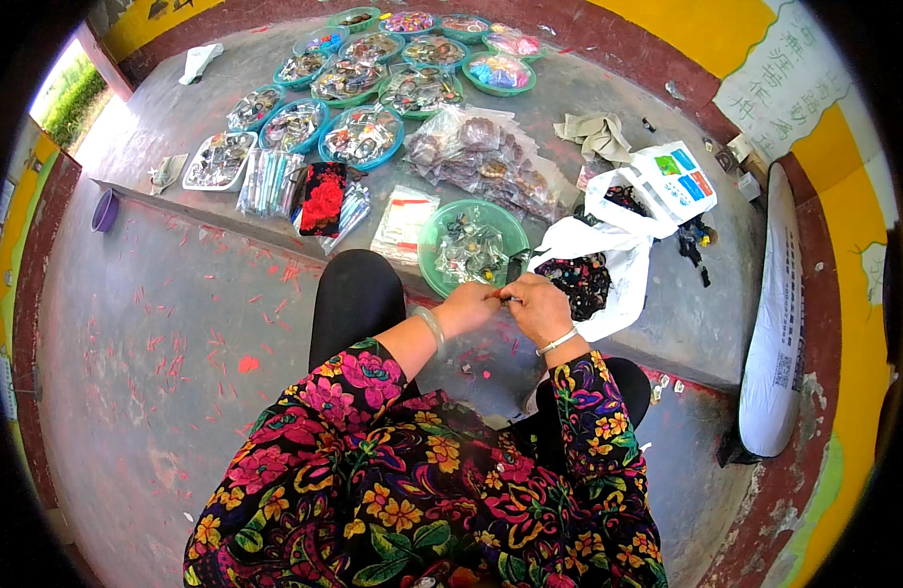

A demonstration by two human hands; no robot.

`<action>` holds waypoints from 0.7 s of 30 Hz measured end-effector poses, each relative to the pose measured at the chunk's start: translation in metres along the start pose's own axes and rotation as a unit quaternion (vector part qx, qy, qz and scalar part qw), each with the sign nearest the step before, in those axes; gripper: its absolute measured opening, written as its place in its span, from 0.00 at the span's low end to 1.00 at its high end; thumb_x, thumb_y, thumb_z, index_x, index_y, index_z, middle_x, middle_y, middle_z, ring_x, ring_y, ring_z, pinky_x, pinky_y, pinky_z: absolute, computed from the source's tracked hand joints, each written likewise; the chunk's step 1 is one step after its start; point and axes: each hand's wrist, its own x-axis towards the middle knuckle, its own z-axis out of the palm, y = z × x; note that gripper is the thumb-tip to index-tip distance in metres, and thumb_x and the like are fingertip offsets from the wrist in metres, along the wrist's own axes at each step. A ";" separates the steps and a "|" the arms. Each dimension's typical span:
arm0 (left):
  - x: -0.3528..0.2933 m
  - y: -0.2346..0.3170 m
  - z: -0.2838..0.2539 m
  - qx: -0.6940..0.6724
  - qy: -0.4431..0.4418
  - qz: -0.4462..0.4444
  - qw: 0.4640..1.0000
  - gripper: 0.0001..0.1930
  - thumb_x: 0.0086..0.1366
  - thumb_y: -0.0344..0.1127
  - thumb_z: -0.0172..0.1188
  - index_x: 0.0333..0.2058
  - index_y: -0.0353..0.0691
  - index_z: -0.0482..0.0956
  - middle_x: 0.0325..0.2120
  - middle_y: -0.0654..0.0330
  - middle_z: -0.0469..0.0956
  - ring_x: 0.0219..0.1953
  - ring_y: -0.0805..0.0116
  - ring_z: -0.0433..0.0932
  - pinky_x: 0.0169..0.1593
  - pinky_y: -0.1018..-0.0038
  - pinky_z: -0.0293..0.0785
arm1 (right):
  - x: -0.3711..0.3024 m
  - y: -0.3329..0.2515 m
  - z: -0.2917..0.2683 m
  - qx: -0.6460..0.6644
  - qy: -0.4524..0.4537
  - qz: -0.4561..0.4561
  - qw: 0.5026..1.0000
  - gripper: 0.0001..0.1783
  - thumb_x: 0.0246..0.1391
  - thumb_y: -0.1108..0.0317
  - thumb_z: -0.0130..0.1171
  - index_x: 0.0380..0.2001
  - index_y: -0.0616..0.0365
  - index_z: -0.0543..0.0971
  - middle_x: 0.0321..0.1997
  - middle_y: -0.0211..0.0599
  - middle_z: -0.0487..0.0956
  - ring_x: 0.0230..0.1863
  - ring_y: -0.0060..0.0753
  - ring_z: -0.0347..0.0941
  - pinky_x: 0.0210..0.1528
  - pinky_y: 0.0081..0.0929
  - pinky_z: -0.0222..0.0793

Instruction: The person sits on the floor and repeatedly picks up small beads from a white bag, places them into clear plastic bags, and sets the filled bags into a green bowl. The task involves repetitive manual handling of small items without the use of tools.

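Both hands meet in front of my knees, fingers closed in a pinch. Between the fingertips of my left hand and my right hand is a small dark item, too small to name. Just beyond them stands a green plastic bowl with small clear packets inside. A black strip shows at the bowl's right edge; whether it joins the held item I cannot tell. To the right of my right hand, an open white bag holds many small dark and coloured pieces.
Several basins of packaged small items fill the back of the raised concrete step. Flat clear packs, a red-and-black cloth and a second white bag lie nearer. A long white wrapped object leans at the right wall.
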 end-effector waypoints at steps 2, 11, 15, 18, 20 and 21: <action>0.000 0.004 -0.002 0.007 -0.013 0.001 1.000 0.13 0.54 0.37 0.49 0.37 0.40 0.77 0.23 0.48 0.76 0.25 0.58 0.75 0.31 0.68 0.70 | 0.000 0.000 -0.001 0.007 0.021 -0.010 1.000 0.06 0.38 0.73 0.53 0.24 0.52 0.77 0.25 0.34 0.72 0.31 0.40 0.71 0.31 0.35 0.67; 0.005 -0.008 0.002 -0.017 -0.067 0.007 0.998 0.14 0.57 0.37 0.47 0.35 0.34 0.75 0.26 0.51 0.76 0.26 0.63 0.75 0.32 0.70 0.72 | 0.000 -0.006 -0.009 0.045 -0.051 -0.008 0.998 0.06 0.38 0.72 0.53 0.24 0.53 0.75 0.26 0.36 0.75 0.31 0.43 0.71 0.31 0.36 0.67; 0.002 -0.001 -0.001 -0.212 -0.094 -0.084 0.969 0.15 0.60 0.35 0.44 0.40 0.33 0.73 0.35 0.56 0.75 0.34 0.67 0.75 0.36 0.71 0.76 | 0.001 -0.003 -0.010 0.044 -0.086 0.028 0.995 0.07 0.39 0.70 0.52 0.26 0.51 0.74 0.27 0.38 0.75 0.31 0.45 0.72 0.32 0.37 0.67; 0.003 -0.010 0.001 -0.214 -0.108 -0.047 0.970 0.15 0.60 0.34 0.43 0.43 0.35 0.72 0.38 0.57 0.73 0.39 0.67 0.73 0.38 0.70 0.77 | 0.001 -0.004 -0.010 0.052 -0.088 0.030 0.994 0.07 0.39 0.69 0.52 0.27 0.52 0.74 0.28 0.39 0.76 0.31 0.46 0.72 0.32 0.37 0.67; 0.004 -0.018 0.005 -0.244 -0.109 -0.071 0.961 0.15 0.60 0.34 0.43 0.43 0.35 0.72 0.38 0.57 0.72 0.40 0.67 0.73 0.39 0.69 0.77 | 0.001 -0.001 -0.010 0.070 -0.098 0.030 0.992 0.09 0.39 0.69 0.53 0.28 0.52 0.75 0.28 0.39 0.76 0.31 0.45 0.72 0.33 0.36 0.67; 0.001 -0.004 0.001 -0.298 -0.110 -0.129 0.939 0.15 0.60 0.33 0.42 0.43 0.35 0.72 0.38 0.57 0.72 0.40 0.67 0.73 0.39 0.69 0.77 | 0.000 0.004 -0.008 0.109 -0.104 0.033 0.988 0.09 0.39 0.69 0.53 0.29 0.52 0.76 0.28 0.39 0.76 0.31 0.45 0.72 0.33 0.35 0.67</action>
